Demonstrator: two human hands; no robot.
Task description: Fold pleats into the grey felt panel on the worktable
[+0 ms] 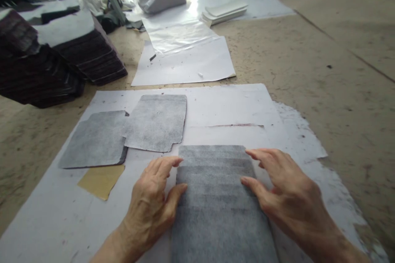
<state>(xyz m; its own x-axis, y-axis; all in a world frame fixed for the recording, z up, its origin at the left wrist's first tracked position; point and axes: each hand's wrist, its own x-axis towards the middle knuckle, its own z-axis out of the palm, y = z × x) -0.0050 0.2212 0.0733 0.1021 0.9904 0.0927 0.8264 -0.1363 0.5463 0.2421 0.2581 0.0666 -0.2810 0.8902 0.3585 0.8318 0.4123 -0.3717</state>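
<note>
Item: grey felt-like stack (216, 197), fanned sheets, rect., laid centre-front on white paper sheet (234, 107); near end cut off by frame. No writing legible. L hand (152, 205) laid flat at stack's left edge, fingers apart, nothing gripped. R hand (286, 197) pressed at right edge, fingers spread. Two loose grey cut pieces (156, 121) overlapped, upper left. Tan scrap (100, 181) beside. Dark stacked pile (46, 61) far left, detail unclear.

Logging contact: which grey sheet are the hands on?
The nearest grey piece, flanked by left hand and right hand; the two cut-out pieces lie untouched.
</note>
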